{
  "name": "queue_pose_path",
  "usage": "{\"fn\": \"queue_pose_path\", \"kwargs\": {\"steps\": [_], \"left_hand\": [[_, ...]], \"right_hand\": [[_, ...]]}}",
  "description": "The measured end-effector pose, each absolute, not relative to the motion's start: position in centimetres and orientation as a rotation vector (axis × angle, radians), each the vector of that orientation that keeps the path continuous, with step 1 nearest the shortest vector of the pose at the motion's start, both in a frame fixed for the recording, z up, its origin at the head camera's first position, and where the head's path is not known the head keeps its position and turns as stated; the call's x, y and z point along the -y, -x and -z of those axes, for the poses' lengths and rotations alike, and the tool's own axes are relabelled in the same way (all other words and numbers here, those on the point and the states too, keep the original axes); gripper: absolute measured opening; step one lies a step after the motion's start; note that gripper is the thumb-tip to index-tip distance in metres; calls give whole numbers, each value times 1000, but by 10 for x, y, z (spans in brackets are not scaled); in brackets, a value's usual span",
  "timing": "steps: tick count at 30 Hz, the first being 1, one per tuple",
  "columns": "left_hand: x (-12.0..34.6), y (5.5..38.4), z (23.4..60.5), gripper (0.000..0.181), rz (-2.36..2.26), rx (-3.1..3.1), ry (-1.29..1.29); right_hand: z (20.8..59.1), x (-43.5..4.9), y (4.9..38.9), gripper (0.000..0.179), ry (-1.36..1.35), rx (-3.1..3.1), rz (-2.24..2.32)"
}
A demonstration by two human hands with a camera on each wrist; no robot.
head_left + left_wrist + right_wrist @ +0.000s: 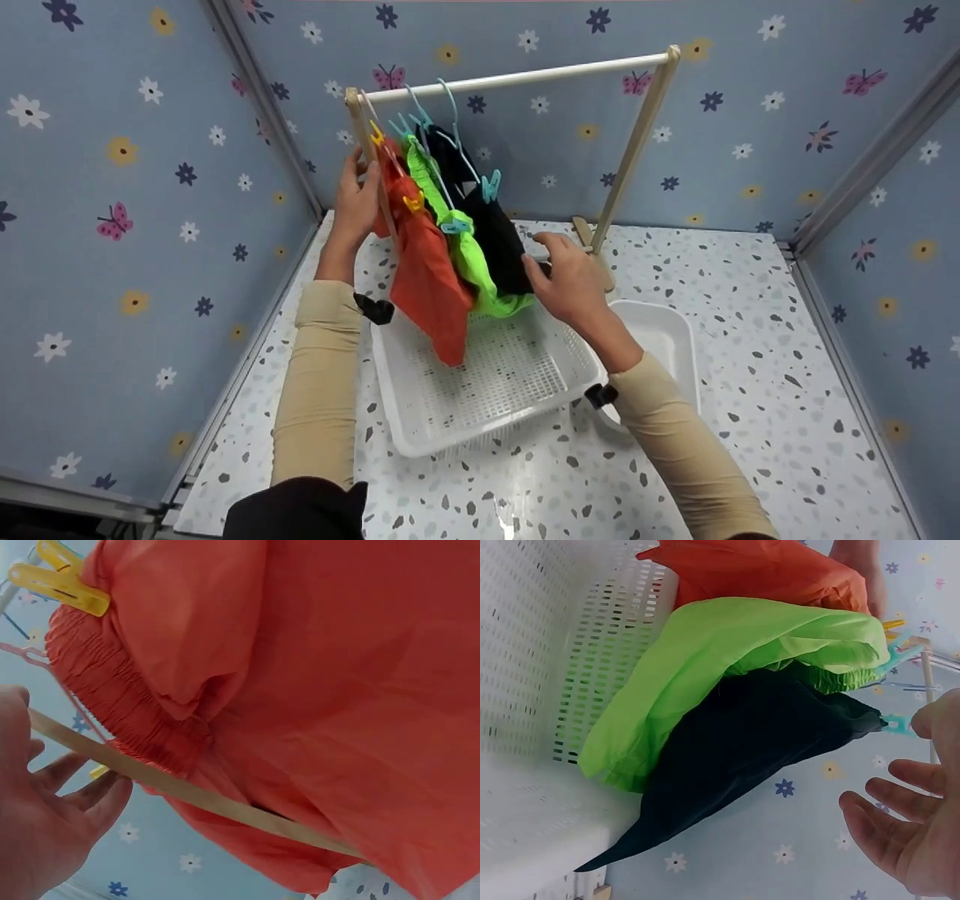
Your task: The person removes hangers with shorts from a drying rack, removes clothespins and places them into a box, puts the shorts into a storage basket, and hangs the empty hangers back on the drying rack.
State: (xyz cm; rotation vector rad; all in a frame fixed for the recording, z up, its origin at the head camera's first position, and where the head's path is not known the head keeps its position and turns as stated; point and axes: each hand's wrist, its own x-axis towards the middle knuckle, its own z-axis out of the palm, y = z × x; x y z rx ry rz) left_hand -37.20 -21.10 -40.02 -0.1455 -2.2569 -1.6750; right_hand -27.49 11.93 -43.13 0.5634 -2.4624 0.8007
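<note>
A small clothes rack with a white rail (525, 77) and wooden posts (634, 150) holds three hung garments. My left hand (355, 199) grips its left post (202, 799) between thumb and fingers. Nearest that post hang orange shorts (431, 277) with yellow clips (64, 589). Beside them are bright green shorts (660, 682), then a black garment (742, 735) clipped to a light-blue hanger (454, 112). My right hand (566, 277) is by the black garment's lower right side, fingers loosely bent and nothing held. In the right wrist view its fingers (889, 832) are apart from the cloth.
A white perforated basket (487, 427) stands under the garments. To its right, partly behind my right forearm, is a smaller white tray (679, 330). Flower-patterned walls (750, 112) enclose the speckled table (780, 450) on the back and sides.
</note>
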Motion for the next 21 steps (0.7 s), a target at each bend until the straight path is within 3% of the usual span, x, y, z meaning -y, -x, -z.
{"fn": "queue_pose_path", "kwargs": {"steps": [5,14,17,21], "left_hand": [[215,379,407,45,1627,2201,166],[215,383,410,45,1611,2227,112],[214,383,414,45,1622,2217,99],[212,385,414,46,1641,2203,93]], "right_hand": [[431,-102,292,43,-578,2501,-685],[428,-83,315,51,-521,2632,-560],[430,-78,319,48,-512,2644,-548],[432,-75,326,30,-499,2597,-534]]}}
